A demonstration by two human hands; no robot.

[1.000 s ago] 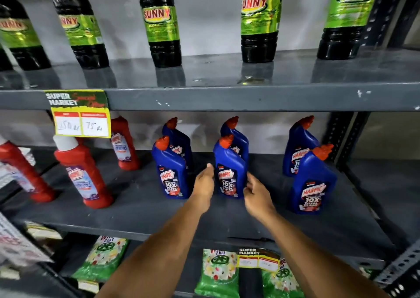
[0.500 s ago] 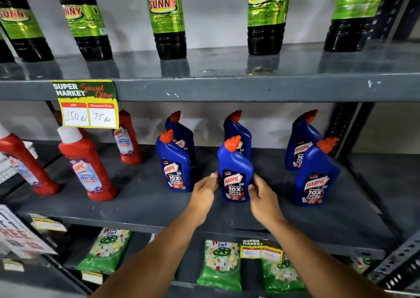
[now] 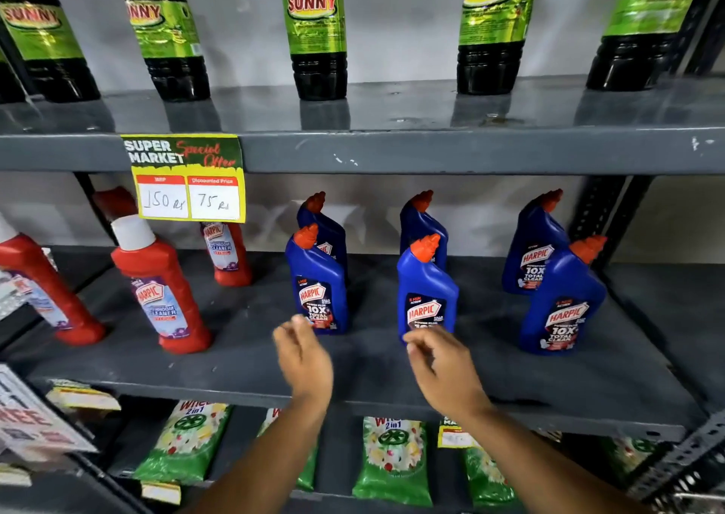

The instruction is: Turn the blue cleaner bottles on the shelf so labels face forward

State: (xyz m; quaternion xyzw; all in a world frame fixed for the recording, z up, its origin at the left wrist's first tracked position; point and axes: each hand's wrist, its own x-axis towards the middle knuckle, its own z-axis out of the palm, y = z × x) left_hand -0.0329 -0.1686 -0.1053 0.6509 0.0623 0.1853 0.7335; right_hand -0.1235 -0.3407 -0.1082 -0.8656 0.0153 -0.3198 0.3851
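Fingers: both my left hand [image 3: 304, 356] and right hand [image 3: 443, 364] loosely curled, holding nothing.
Done: three front Harpic bottles [image 3: 427, 294] on middle shelf [image 3: 353, 380] show labels forward.
Left: I judge the rear left bottle [image 3: 327, 235] needs checking.

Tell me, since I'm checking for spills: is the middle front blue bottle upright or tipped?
Upright. The middle front blue bottle stands on its base on the shelf, orange cap on top, Harpic label facing forward.

Grey metal shelving [image 3: 431, 152] stands against a pale wall [image 3: 243, 23]. A perforated dark upright [image 3: 592, 215] supports its right side.
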